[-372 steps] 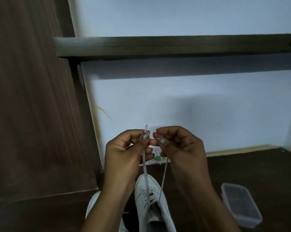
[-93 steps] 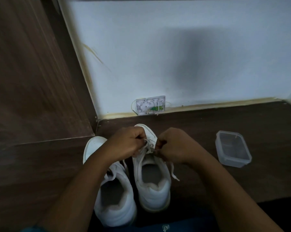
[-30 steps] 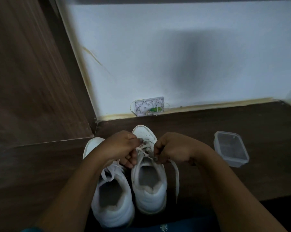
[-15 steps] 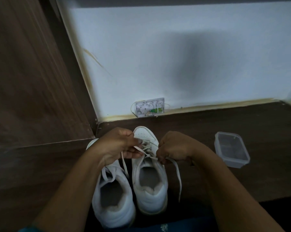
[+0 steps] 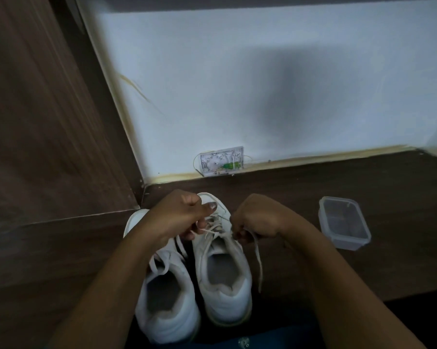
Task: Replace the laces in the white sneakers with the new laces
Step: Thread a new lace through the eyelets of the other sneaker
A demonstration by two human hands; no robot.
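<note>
I see left hand [image 5: 179, 217] pinching the lace [image 5: 258, 260] | right hand [image 5: 259, 217] gripping its other end (tail dangling) | over right-side sneaker [image 5: 222, 270].

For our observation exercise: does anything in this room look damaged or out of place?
The wall box at the foot of the white wall looks odd: its cover seems missing, showing a green part and thin wires. A yellowish streak also marks the wall up to its left.

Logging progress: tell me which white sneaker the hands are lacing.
The white sneaker on the right, nearer the clear plastic container; left hand and right hand pinch its lace.
</note>
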